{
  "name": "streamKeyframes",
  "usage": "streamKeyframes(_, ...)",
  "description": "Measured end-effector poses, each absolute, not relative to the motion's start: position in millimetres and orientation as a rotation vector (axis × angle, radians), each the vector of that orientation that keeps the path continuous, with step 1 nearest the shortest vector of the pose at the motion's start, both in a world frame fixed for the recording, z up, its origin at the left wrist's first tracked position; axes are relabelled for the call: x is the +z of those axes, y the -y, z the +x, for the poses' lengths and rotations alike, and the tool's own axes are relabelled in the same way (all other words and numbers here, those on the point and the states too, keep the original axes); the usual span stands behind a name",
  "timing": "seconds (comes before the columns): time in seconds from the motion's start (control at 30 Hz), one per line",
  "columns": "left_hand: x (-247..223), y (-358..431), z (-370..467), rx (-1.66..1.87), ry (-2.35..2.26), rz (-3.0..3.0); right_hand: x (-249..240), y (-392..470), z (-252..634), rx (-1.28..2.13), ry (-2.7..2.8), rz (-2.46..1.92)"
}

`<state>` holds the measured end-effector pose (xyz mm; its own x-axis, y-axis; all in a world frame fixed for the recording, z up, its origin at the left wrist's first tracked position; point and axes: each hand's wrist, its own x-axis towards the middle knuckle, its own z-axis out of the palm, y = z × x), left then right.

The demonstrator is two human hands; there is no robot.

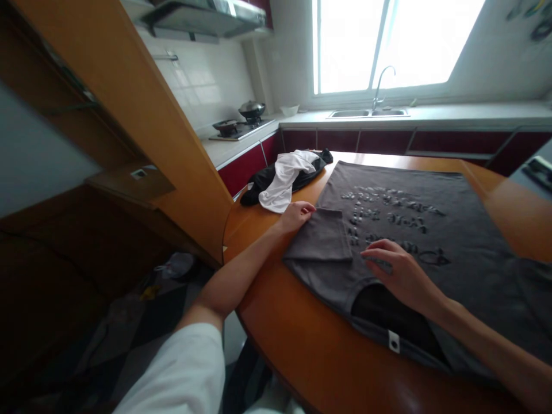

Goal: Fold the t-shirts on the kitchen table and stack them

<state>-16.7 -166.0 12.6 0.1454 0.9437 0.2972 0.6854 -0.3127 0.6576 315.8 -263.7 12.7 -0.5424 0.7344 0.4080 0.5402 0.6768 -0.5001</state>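
Note:
A dark grey T-shirt with raised dark lettering lies spread on the wooden table, its neckline towards me. Its left sleeve is folded inward over the body, forming a flat square flap. At the outer corner of that flap, my left hand has its fingers drawn together on the cloth edge. My right hand is over the shirt between the lettering and the neck opening, fingers apart and holding nothing. A white label shows at the collar.
A heap of black and white clothes lies at the table's far left. The curved rim of the wooden table runs close to me. An orange wooden panel stands at left. Behind are a stove and a sink.

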Motion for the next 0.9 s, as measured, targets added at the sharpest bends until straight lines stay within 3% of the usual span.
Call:
streamKeyframes(0.3,15.0,166.8,-16.1,1.047,-1.545,2.064,27.0,254.6,262.3,-0.095,2.803,-0.897)
streamKeyframes(0.53,19.0,171.4,-12.3,1.101,-1.488,2.127,67.3,237.8,267.1,-0.290,2.727,-0.879)
streamKeyframes(0.7,14.1,172.8,-7.9,1.080,-1.319,2.352,66.1,232.5,274.6,-0.209,2.788,-0.869)
streamKeyframes(0.9,10.4,177.9,2.0,0.924,-1.193,2.438,49.5,220.3,281.7,0.311,2.961,-0.931)
